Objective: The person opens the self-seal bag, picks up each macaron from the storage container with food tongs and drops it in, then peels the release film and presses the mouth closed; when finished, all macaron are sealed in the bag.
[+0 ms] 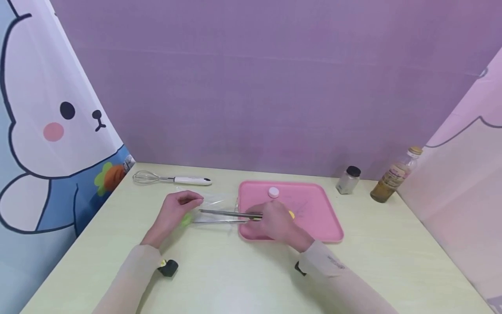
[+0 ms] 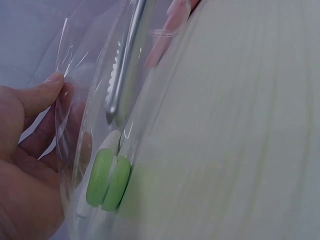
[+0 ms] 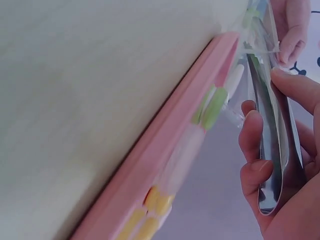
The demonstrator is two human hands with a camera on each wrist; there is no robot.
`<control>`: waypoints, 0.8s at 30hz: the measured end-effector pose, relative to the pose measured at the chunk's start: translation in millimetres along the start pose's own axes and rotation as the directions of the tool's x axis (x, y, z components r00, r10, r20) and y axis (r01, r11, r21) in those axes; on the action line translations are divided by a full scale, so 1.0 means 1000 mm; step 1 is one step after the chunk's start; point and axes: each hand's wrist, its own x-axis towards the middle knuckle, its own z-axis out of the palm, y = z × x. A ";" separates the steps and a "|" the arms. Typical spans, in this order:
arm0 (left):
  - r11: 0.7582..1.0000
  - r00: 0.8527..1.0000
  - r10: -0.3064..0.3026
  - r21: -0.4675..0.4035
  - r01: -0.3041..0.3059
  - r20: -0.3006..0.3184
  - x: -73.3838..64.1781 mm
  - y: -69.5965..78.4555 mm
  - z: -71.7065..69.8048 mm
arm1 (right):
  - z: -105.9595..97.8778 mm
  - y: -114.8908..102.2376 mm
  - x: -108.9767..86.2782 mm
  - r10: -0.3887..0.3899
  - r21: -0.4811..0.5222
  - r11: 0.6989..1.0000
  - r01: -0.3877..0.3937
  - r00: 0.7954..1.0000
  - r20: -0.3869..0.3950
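My left hand pinches the edge of a clear plastic bag between thumb and fingers. Inside the bag lies a green macaron-like piece with two rounded halves. My right hand grips metal tongs over the pink tray. Their serrated tips point left into the bag, just above the green piece and apparently not touching it. A pale round piece sits on the tray. Yellow pieces and another green piece show at the tray; my right hand partly hides that area.
A whisk with a white handle lies at the back left. Right of the tray stand a small black-capped jar and a corked bottle of brown contents. Behind the table hangs a purple backdrop.
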 end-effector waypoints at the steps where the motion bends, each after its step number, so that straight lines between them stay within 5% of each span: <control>1: 1.000 1.000 -0.001 0.001 0.001 -0.002 0.000 0.000 0.000 | -0.002 0.002 -0.002 0.004 -0.011 1.000 -0.004 1.000 0.001; 8: 1.000 1.000 0.002 0.014 -0.002 -0.010 0.000 0.001 0.000 | -0.017 0.011 -0.019 0.005 -0.091 0.996 -0.009 0.999 -0.042; 18: 1.000 1.000 -0.013 0.024 0.013 -0.014 -0.001 0.000 0.000 | -0.033 0.022 -0.048 0.127 0.009 0.992 -0.127 0.988 -0.089; 24: 0.999 1.000 -0.005 0.050 0.005 -0.011 0.000 0.000 0.000 | -0.046 0.032 -0.069 0.095 -0.035 0.994 -0.102 0.982 -0.161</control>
